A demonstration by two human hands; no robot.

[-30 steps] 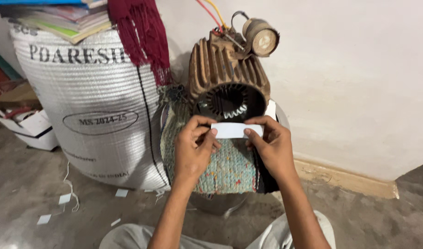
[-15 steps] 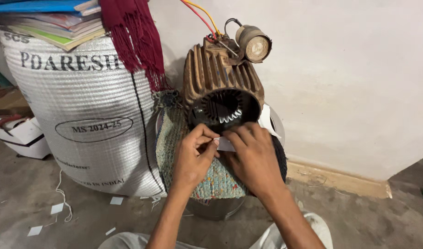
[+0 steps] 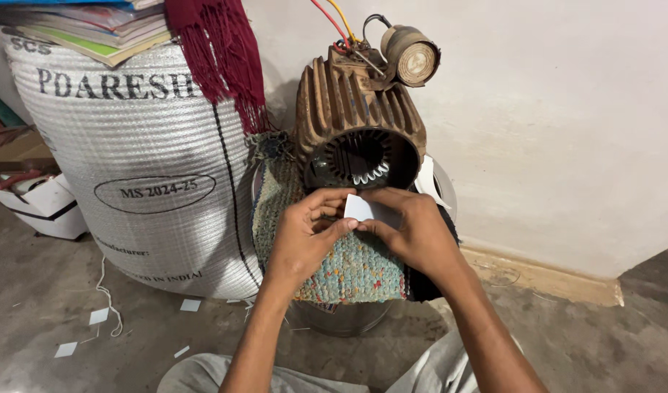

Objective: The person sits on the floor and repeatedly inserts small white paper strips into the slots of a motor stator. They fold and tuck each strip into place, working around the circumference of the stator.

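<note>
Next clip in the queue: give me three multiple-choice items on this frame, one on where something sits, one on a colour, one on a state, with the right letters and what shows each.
1. Where is the white paper slip?
A. On the floor beside the sack
B. Between both hands, in front of the motor housing's open end
C. On top of the books

2. What colour is the fringed cloth hanging over the white woven sack?
A. Dark red
B. Blue
C. Yellow

3. How is the slip held?
A. Lying loose on the woven mat
B. In the left hand alone
C. In the fingers of both hands

Answers: 1 B, the slip sits between the left hand and right hand just below the rusty motor housing. 2 A, the fringe is deep maroon. 3 C, fingers from each side close on its edges above the woven mat.
</note>
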